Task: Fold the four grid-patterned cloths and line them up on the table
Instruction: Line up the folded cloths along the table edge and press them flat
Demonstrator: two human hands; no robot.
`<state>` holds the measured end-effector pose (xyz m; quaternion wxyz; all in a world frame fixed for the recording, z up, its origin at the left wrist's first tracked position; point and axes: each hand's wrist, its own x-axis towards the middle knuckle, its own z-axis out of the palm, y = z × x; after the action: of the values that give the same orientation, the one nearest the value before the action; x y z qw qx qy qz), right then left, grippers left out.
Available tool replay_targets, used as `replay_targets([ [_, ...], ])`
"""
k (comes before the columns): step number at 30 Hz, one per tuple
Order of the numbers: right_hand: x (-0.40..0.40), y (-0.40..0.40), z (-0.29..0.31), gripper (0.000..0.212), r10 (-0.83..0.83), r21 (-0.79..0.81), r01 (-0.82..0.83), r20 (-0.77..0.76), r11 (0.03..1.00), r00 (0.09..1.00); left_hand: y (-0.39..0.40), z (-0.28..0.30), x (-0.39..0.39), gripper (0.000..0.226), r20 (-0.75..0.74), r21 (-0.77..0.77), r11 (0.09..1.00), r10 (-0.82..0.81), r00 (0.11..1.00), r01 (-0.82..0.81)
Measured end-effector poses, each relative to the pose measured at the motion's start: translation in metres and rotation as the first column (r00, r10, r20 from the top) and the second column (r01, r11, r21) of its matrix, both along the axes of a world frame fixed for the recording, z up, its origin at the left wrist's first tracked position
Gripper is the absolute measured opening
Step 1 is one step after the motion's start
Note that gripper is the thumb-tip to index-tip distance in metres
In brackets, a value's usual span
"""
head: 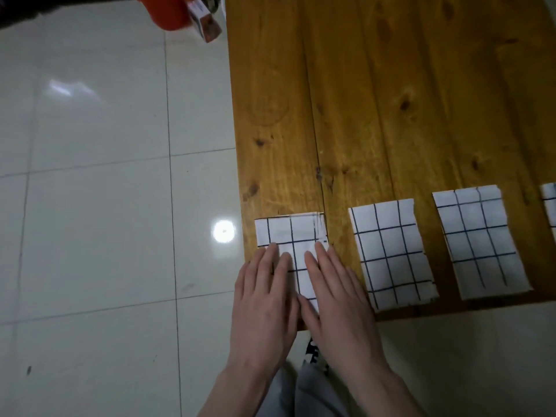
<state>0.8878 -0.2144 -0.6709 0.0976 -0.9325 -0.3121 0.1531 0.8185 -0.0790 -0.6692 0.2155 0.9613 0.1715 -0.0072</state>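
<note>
Four white cloths with black grid lines lie folded in a row along the near edge of the wooden table [391, 100]. The leftmost cloth [290, 233] sits at the table's front left corner. My left hand [264, 302] and my right hand [334, 296] press flat on its near half, fingers straight, side by side. To the right lie the second cloth [392, 257] and the third cloth [478, 242], both untouched. Only a sliver of the fourth cloth [549, 206] shows at the right frame edge.
The table's left edge runs beside a glossy white tiled floor [105, 206]. At the top left an orange object [168, 13] and a small box [206, 24] sit on the floor. The table's far part is bare wood.
</note>
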Motion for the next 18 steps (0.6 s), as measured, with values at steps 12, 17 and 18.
replay_targets([
  [12, 0.003, 0.005, 0.004, 0.061, 0.016, 0.034, -0.015, -0.019, 0.999, 1.0, -0.001, 0.001, 0.006, 0.061, -0.02, 0.021, 0.997, 0.07, 0.997, -0.07],
  [17, 0.015, -0.007, 0.021, 0.058, -0.058, 0.121, 0.067, -0.076, 0.99, 0.995, -0.005, 0.008, 0.01, 0.05, 0.018, -0.004, 0.995, 0.097, 0.995, -0.097],
  [18, 0.019, -0.011, 0.026, 0.057, -0.077, 0.147, 0.087, -0.076, 0.985, 0.994, -0.006, 0.012, 0.012, 0.048, 0.046, -0.02, 0.995, 0.093, 0.995, -0.093],
])
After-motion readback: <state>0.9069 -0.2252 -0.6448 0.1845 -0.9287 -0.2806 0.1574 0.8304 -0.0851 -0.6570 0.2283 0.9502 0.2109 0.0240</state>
